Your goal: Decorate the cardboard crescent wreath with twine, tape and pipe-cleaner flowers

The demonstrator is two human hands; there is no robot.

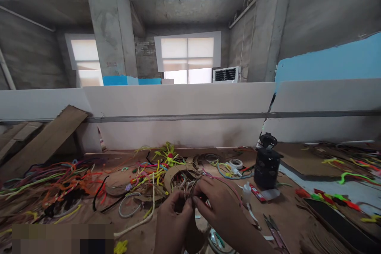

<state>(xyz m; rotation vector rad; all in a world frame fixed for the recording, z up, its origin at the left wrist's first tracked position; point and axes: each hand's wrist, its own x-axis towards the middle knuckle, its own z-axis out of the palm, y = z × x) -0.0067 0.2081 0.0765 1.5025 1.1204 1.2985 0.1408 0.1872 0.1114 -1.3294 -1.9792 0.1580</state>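
Both of my hands meet low in the middle of the view, over a cluttered workbench (285, 210). My left hand (172, 216) is closed, its fingers pinched on a bundle of thin brownish cord or wire (190, 190). My right hand (218, 204) is closed too, its fingertips gripping the same bundle from the right. A cardboard ring (175, 174) lies just behind the hands. A pink strand runs over my right hand.
A heap of coloured pipe cleaners (53, 184) covers the left of the bench. A yellow-green pipe cleaner figure (168, 158), tape rolls (236, 163), a black cylindrical container (266, 168), a small glue bottle (246, 191) and scissors (275, 230) lie around. White panels wall the back.
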